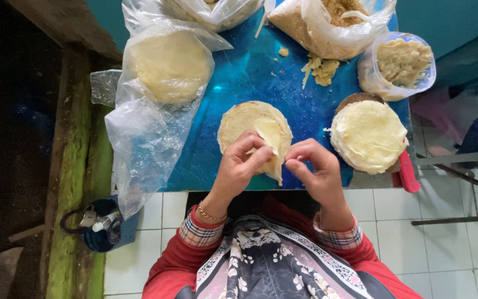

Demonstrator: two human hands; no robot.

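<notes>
Blue tabletop (239, 77), thin wrapper (261, 133) half-folded, its flap pinched between left hand (239, 166) and right hand (316, 171) fingertips.

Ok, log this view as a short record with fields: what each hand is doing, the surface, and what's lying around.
left hand: left hand pinching the folded edge of a thin round wrapper
right hand: right hand gripping the same fold from the other side
surface: blue table
right of hands: stack of wrappers on a round board
left of hands: wrappers in a clear plastic bag
far edge: tub of pale pieces, bag of brown crumbs
</notes>
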